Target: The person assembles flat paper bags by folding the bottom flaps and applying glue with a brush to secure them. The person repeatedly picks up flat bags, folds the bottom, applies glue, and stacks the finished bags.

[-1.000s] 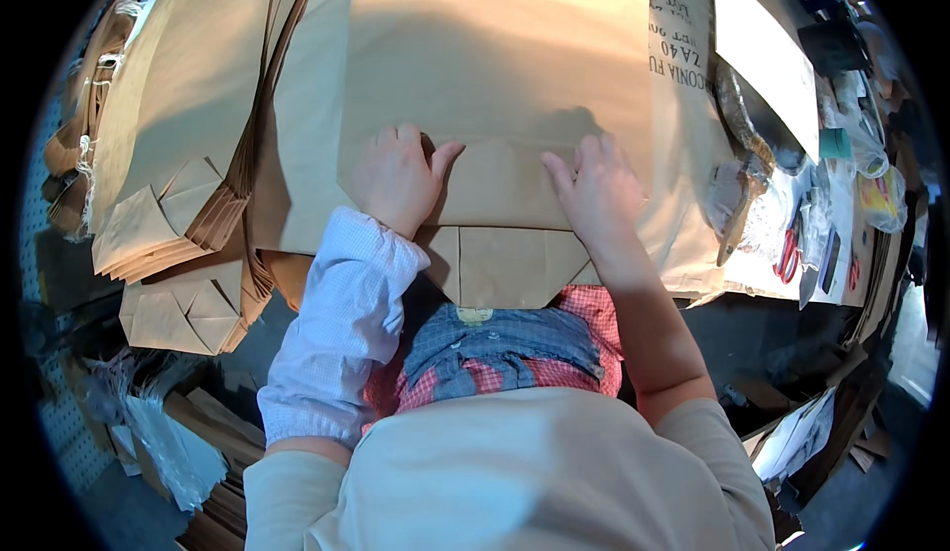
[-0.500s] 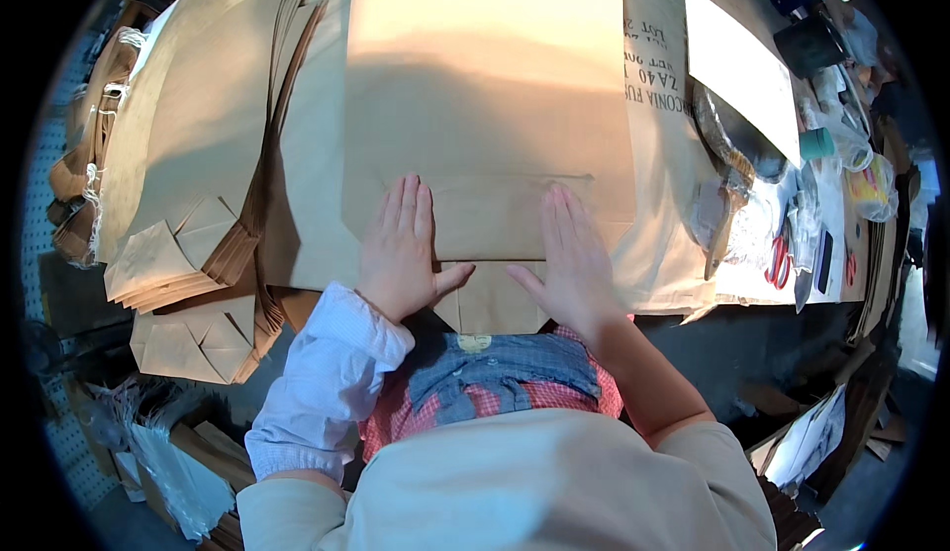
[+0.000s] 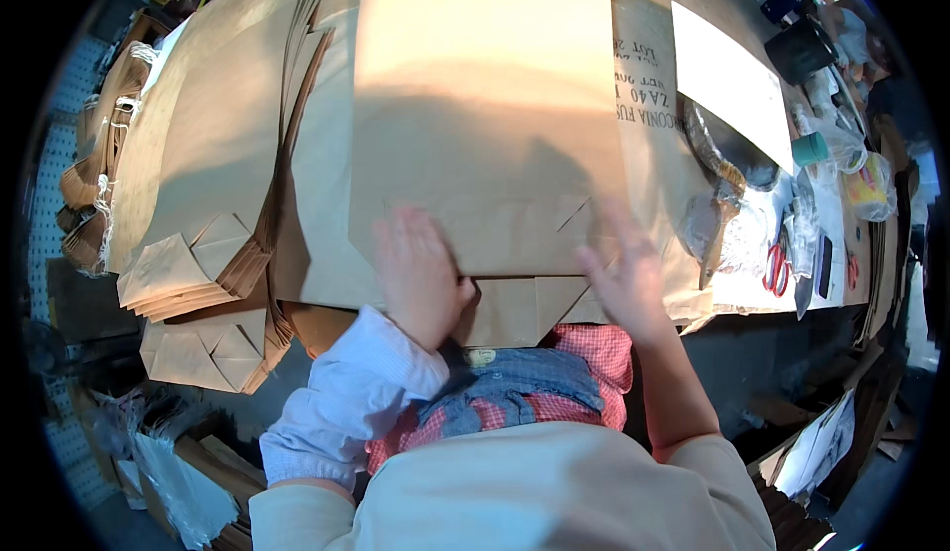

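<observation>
A large brown paper bag (image 3: 475,145) lies flat before me. Its folded bottom end, with a flap (image 3: 510,309), hangs at the table's near edge. My left hand (image 3: 421,274) rests on the bag's left near corner, fingers stretched out and smeared by motion, thumb beside the fold. By the right near corner is my right hand (image 3: 630,279), open, thumb apart and fingers blurred; I cannot tell whether it touches the paper. Neither hand holds anything. A diagonal crease (image 3: 572,215) shows on the bag between the hands.
To the left sits a fanned stack of folded paper bags (image 3: 188,264), overhanging the edge. Tied bundles of brown paper (image 3: 104,175) lie farther left. At the right are a white sheet (image 3: 732,81), red-handled scissors (image 3: 778,269), a knife blade (image 3: 803,289) and a tape roll (image 3: 714,140).
My right hand has moved right and slightly down, off the fold, with its fingers more spread. My left hand has shifted down and right. The view has shifted slightly.
</observation>
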A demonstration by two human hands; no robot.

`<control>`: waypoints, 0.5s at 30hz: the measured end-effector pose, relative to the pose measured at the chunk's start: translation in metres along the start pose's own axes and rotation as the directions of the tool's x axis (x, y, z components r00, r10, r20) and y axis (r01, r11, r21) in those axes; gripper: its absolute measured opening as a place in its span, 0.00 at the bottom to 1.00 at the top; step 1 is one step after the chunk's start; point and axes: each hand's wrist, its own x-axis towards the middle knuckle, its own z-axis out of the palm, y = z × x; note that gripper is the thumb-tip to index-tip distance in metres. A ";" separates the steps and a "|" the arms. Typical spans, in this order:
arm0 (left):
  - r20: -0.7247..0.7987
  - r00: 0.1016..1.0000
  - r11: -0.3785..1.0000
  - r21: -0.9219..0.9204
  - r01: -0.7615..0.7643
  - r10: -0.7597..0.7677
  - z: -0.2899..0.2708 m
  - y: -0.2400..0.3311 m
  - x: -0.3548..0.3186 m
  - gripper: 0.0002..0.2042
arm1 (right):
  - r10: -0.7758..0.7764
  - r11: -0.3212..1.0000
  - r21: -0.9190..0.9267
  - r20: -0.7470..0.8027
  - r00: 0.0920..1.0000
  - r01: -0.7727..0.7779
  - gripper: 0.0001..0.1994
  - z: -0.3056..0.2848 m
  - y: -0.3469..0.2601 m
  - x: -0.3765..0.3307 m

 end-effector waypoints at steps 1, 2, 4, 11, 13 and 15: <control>-0.264 0.948 0.981 -0.015 -0.191 0.180 0.025 0.003 0.000 0.33 | 0.037 0.998 0.057 -0.098 0.995 -0.032 0.28 -0.003 0.000 0.001; -0.342 0.889 0.924 -0.121 -0.363 0.304 0.024 0.022 0.005 0.26 | 0.067 0.991 0.124 -0.195 0.978 -0.043 0.25 -0.002 0.002 0.005; -0.464 0.760 0.854 -0.014 -0.520 0.455 0.046 0.044 0.027 0.17 | 0.084 0.979 0.194 -0.119 0.989 -0.059 0.21 0.005 0.005 0.003; -0.459 0.783 0.893 0.053 -0.447 0.420 -0.020 -0.073 0.042 0.07 | 0.023 0.867 0.486 0.185 0.983 -0.112 0.16 0.030 -0.010 0.022; -0.484 0.707 0.843 0.140 -0.520 0.516 -0.065 -0.136 0.034 0.05 | -0.027 0.918 0.397 0.101 0.995 -0.015 0.15 0.047 0.017 0.032; -0.507 0.822 0.948 0.298 -0.113 0.257 -0.090 -0.197 0.023 0.16 | -0.088 0.937 0.342 0.016 0.996 0.077 0.14 0.059 0.031 0.038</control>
